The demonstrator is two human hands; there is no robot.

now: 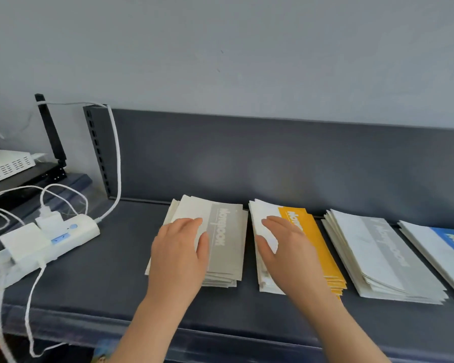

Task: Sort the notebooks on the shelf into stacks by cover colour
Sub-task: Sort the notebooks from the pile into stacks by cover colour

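Observation:
Several stacks of notebooks lie in a row on the dark shelf (110, 289). My left hand (177, 254) rests flat on the beige-and-grey stack (227, 239), fingers straight. Beside it, my right hand (288, 254) lies flat on the white-and-yellow stack (323, 254), covering much of its top cover. Further right sits a pale grey stack (383, 258). A white-and-blue stack (446, 247) is cut off by the right edge of the view.
A white power strip (50, 239) with plugged-in adapters and white cables (116, 163) lies at the shelf's left end. A white router (8, 165) with a black antenna stands further left. The shelf's dark back panel (273, 163) rises behind the stacks.

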